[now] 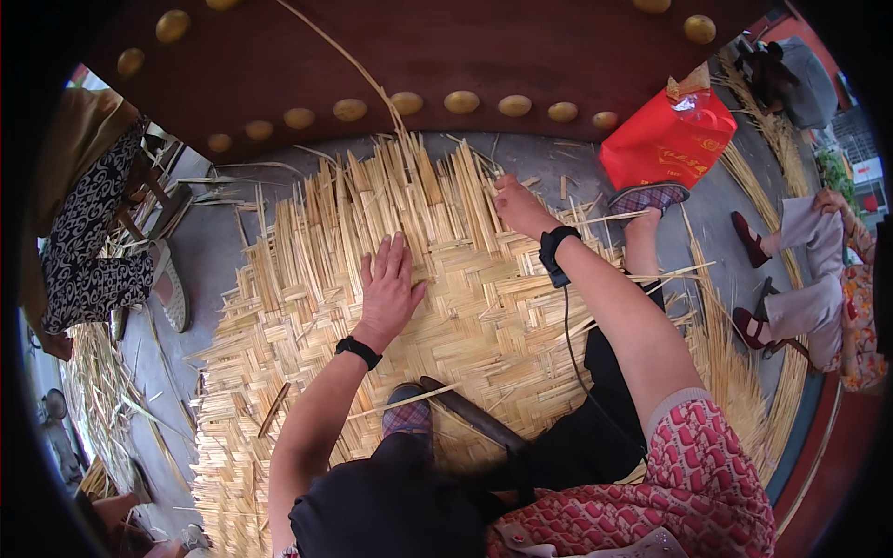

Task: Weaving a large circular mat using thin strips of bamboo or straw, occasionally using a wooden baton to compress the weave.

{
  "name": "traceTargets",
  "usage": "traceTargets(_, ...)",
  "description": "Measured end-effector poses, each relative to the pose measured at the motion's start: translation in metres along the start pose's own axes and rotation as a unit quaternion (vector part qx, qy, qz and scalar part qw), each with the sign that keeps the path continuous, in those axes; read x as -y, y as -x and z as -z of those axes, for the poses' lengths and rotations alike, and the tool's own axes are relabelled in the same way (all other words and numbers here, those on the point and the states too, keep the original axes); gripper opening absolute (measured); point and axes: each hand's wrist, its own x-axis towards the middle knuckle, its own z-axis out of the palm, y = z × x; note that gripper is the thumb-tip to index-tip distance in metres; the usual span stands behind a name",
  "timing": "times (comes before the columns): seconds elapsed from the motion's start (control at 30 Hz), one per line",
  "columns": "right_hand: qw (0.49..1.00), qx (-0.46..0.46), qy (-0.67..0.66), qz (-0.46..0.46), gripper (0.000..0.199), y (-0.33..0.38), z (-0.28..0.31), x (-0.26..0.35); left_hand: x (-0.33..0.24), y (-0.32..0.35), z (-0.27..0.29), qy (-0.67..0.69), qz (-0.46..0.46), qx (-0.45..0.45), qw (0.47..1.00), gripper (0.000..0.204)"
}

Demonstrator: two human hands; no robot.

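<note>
Likely weaving — left hand [389, 293] spread, empty, on flat golden straw mat [456, 321]; right hand [523, 206] curled, hold unclear — next probably needs tightening.

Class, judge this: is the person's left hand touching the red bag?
Apart: the head view shows the right hand and grey floor between the left hand and the red bag.

Mat [456, 325] before panel [446, 56], bag [651, 144] at mat's far right, stalks [102, 391] either side

a dark red panel [391, 56] with round golden studs [461, 102] spans the top. a glossy red bag [651, 139] with gold print sits near its right end.
</note>
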Motion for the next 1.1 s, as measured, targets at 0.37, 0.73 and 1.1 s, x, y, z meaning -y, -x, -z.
traceTargets(0.37, 0.869, 0.219, -0.392, -0.207, 0.013, -0.009, 0.024, 0.008, 0.003, -0.027, 0.015, 0.069, -0.028, 0.049, 0.996, 0.043)
traceTargets(0.73, 0.963, 0.146, -0.2, -0.107, 0.018, -0.004, 0.001, 0.006, -0.006, -0.023, 0.018, 0.027, -0.06, 0.042, 0.997, 0.055)
traceTargets(1.1, 0.849, 0.254, -0.4, -0.233, 0.011, -0.01, 0.015, -0.009, -0.003, -0.015, 0.013, 0.009, -0.063, 0.041, 0.997, 0.057)
